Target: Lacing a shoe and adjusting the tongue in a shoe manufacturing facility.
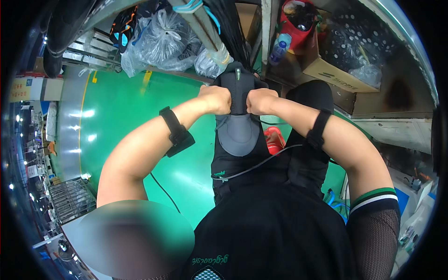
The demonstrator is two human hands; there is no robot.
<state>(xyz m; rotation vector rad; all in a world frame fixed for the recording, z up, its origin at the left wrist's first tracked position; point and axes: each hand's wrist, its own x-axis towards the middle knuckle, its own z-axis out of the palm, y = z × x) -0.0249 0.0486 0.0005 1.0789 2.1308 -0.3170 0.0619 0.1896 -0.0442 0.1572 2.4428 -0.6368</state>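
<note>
A black and grey shoe [239,135] rests on my thigh, its rounded grey toe pointing toward me. A small light label shows at the top of its black tongue. My left hand [216,99] is closed in a fist at the left side of the shoe's opening. Closed in the same way, my right hand [261,101] presses against the opposite side. Both hands appear to grip the shoe's upper edges; the fingertips are hidden. Thin dark cords come out beside the toe, under each hand.
Ahead are clear plastic bags [163,42], a metal post [200,23] and a cardboard box [340,77]. A water bottle [278,50] stands by a red bin [298,28]. A red object [274,140] sits between my legs. Cables run from the black wrist bands [176,133].
</note>
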